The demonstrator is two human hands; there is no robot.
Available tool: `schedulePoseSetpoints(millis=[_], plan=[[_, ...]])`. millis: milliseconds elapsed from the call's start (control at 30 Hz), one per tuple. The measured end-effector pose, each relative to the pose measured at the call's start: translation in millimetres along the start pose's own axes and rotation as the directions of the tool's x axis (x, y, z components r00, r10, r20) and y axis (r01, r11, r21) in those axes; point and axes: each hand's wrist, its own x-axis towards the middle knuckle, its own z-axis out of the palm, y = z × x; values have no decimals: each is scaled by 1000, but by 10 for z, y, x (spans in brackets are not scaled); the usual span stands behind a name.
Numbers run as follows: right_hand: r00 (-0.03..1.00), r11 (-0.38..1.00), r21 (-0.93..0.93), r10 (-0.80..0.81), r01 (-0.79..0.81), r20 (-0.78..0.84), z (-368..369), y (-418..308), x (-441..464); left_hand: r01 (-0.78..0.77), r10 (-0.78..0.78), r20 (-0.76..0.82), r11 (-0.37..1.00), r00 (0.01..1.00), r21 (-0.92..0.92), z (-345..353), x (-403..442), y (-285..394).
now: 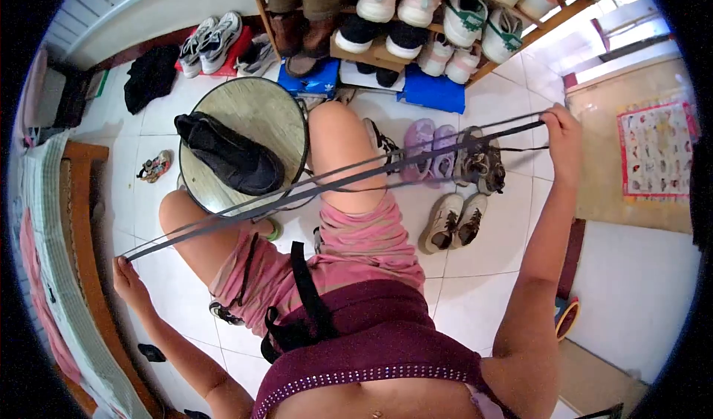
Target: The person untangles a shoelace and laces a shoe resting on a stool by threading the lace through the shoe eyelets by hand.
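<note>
A long black shoelace is stretched across my lap in several strands, pulled nearly straight between my hands. At the left, my left hand is closed on one end of it. My right hand grips the other end, raised at the right, and a thin loose strand hangs near it. Beyond the lace, a black shoe lies on a round stool in front of my knees. Black straps rest over my lap and waist.
A shoe rack with several pairs stands at the back. Purple shoes, dark sneakers and white shoes sit on the tiled floor to the right. A wooden-framed bed borders the left side.
</note>
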Motion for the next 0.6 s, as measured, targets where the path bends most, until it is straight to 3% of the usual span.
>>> schedulePoseSetpoints(millis=[67, 133, 167, 300, 400, 433, 467, 533, 600], plan=[[1000, 1000, -25, -8, 8, 2, -11, 232, 78, -27, 25, 19, 994, 999, 108, -118, 54, -573], [1000, 972, -235, 7, -3, 16, -36, 397, 165, -57, 76, -32, 912, 997, 406, -209, 56, -940], [999, 979, -200, 36, -42, -34, -44, 384, 209, -3, 8, -10, 890, 1000, 456, -330, 75, -1230], [995, 967, -232, 99, -101, -19, -235, 531, 407, 133, -135, -47, 754, 990, 643, -537, 31, -1132], [992, 926, -359, 125, -112, 13, -262, 714, 505, 169, -189, -52, 684, 981, 710, -590, -14, -1081], [992, 952, -281, 126, -121, 0, -224, 770, 506, 93, -97, -33, 722, 995, 685, -598, -61, -1094], [992, 971, -200, 129, -129, -13, -211, 822, 507, 95, -98, -34, 724, 995, 683, -591, -79, -1115], [978, 956, -219, 206, -194, 35, -203, 845, 502, 151, -171, -48, 663, 984, 734, -575, -122, -1109], [988, 914, -395, 137, -96, 76, -156, 1029, 481, 142, -160, -36, 722, 986, 678, -537, -184, -1140]])
